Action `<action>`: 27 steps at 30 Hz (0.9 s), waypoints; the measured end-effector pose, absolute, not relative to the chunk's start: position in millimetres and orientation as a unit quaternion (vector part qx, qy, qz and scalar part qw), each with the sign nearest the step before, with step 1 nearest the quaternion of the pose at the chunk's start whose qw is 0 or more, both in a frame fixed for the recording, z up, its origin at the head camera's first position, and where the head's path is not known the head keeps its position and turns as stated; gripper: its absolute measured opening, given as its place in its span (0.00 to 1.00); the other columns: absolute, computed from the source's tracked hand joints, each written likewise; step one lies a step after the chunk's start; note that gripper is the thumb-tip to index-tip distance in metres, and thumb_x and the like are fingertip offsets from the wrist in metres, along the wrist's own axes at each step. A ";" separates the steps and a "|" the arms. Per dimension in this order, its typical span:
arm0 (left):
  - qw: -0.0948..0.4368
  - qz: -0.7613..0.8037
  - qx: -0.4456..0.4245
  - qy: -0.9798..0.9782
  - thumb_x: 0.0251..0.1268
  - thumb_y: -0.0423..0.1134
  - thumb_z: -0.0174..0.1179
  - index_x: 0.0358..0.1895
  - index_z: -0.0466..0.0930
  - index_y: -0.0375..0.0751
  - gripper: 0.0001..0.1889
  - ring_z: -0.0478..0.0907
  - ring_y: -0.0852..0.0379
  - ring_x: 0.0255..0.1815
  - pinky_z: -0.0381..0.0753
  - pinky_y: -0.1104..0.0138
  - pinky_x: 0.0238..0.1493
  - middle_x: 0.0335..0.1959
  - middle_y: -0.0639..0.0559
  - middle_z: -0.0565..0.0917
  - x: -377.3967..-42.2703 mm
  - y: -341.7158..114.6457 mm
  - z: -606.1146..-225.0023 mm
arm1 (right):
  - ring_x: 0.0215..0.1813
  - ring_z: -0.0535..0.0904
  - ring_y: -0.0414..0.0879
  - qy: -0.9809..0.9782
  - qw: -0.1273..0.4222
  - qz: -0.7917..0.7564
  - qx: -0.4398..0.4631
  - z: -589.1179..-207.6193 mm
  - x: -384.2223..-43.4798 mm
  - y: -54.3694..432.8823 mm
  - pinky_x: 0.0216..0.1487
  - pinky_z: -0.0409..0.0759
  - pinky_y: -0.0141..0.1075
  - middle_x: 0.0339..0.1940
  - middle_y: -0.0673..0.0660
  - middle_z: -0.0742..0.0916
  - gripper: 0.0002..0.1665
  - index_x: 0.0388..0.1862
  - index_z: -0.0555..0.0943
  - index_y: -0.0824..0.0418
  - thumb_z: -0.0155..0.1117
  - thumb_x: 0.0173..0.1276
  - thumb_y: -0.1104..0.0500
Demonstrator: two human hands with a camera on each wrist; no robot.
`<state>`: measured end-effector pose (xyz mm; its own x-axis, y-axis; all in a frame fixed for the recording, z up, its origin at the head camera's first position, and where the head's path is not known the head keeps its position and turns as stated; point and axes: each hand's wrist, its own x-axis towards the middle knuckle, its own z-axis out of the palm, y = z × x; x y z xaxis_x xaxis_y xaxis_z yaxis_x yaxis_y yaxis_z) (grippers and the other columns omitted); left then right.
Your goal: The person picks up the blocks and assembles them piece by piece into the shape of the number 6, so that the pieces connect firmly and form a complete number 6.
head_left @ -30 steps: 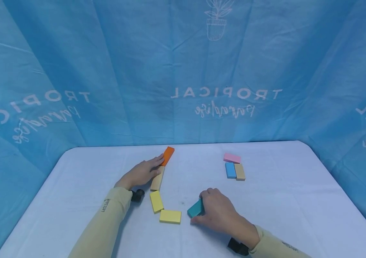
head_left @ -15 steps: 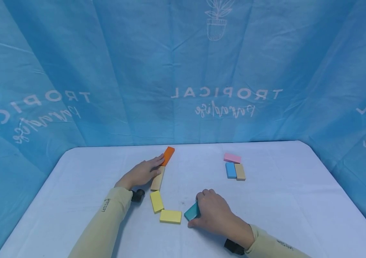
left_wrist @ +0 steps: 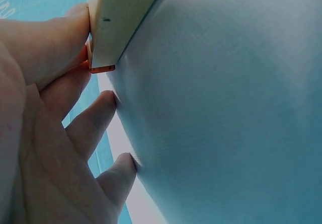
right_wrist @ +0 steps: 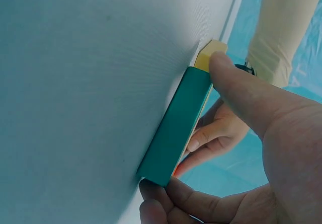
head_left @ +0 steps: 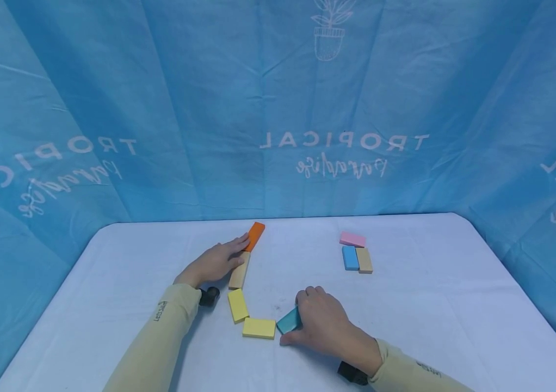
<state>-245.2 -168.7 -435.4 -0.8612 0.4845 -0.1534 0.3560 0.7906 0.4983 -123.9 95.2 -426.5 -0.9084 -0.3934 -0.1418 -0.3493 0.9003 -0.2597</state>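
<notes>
My right hand (head_left: 323, 321) grips a teal block (head_left: 289, 321) at its two ends, thumb on one side and fingers on the other. The teal block's far-left corner lies right at the end of a yellow block (head_left: 259, 328). A second yellow block (head_left: 238, 306) stands at an angle beside the first, and a bare-wood block (head_left: 239, 276) continues the line away from me. Beyond that comes an orange block (head_left: 256, 234). My left hand (head_left: 212, 264) lies with fingers extended over the joint of the wood and orange blocks; in the left wrist view its thumb touches the wood block (left_wrist: 118, 22).
At the back right lie a pink block (head_left: 352, 239), a blue block (head_left: 350, 258) and a tan block (head_left: 364, 261), close together. A white cloth covers the table (head_left: 434, 305). Blue printed curtains (head_left: 209, 109) hang around its back and sides.
My right hand has slid the teal block left, up to the end of the nearer yellow block. My left hand and the other blocks have stayed in place.
</notes>
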 end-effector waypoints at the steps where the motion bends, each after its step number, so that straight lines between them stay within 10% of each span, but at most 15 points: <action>1: 0.139 0.233 0.224 0.936 0.79 0.41 0.52 0.80 0.55 0.41 0.31 0.53 0.42 0.80 0.50 0.43 0.77 0.81 0.45 0.54 -245.2 -168.6 -435.4 | 0.33 0.69 0.41 0.970 0.100 -0.119 -0.189 -426.4 -124.2 95.9 0.28 0.70 0.31 0.29 0.48 0.77 0.47 0.48 0.82 0.65 0.78 0.45 0.28; 27: 0.140 0.234 0.218 0.937 0.80 0.42 0.51 0.80 0.55 0.43 0.31 0.52 0.43 0.80 0.48 0.43 0.78 0.81 0.47 0.53 -246.4 -168.7 -438.6 | 0.34 0.71 0.41 0.962 0.118 -0.186 -0.161 -426.5 -122.8 102.8 0.31 0.74 0.33 0.33 0.49 0.80 0.44 0.52 0.82 0.65 0.77 0.51 0.31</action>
<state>-246.4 -168.7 -438.6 -0.8659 0.4734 -0.1614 0.3422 0.7960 0.4992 -122.8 102.8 -426.5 -0.9207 -0.3529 -0.1666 -0.2655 0.8794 -0.3952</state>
